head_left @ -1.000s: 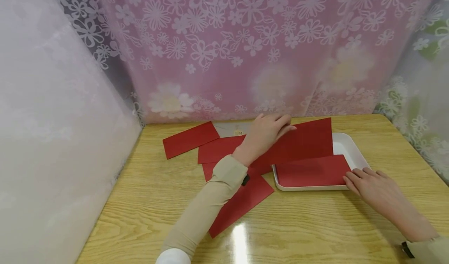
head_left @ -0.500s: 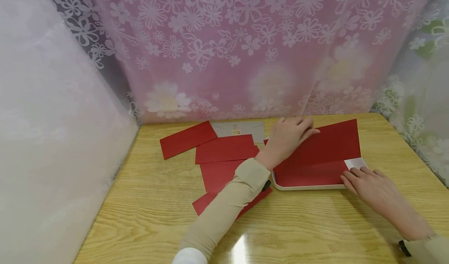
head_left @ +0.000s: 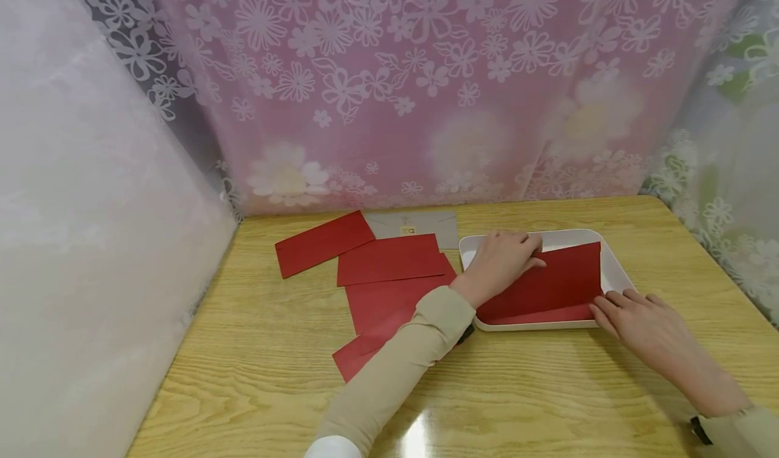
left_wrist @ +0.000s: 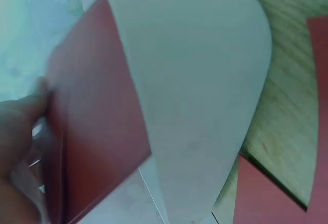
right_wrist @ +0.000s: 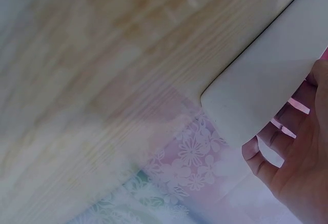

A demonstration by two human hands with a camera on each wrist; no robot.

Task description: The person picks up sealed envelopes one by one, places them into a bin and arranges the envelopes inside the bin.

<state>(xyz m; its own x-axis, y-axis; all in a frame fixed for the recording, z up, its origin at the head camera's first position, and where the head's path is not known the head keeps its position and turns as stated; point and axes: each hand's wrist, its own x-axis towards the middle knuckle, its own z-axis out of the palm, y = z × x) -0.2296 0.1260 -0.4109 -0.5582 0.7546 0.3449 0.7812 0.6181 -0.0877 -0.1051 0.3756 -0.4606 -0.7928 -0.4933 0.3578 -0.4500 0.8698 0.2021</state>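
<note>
At the upper edge of a red envelope [head_left: 556, 279], my left hand [head_left: 502, 262] pinches with fingers and thumb. The envelope stands tilted inside a white tray [head_left: 523, 327], its lower edge close to the tray's front wall. Beneath it a strip of another red envelope [head_left: 569, 314] shows, lying in the tray. In the left wrist view the held envelope [left_wrist: 102, 116] slants beside the tray's pale wall [left_wrist: 205, 70]. My right hand [head_left: 645, 323] grips the tray's front right corner, and the right wrist view has its fingers [right_wrist: 282, 137] bent at the rim.
Several red envelopes [head_left: 389, 258] lie overlapping on the wooden table [head_left: 255, 350] left of the tray. A grey envelope [head_left: 435, 224] with a small gold mark lies behind them. Flowered curtains [head_left: 389, 106] hang at the back and sides.
My left hand carried the red envelope right over the tray, then lowered it inside, shifting slightly back left. My right hand stayed at the tray's corner.
</note>
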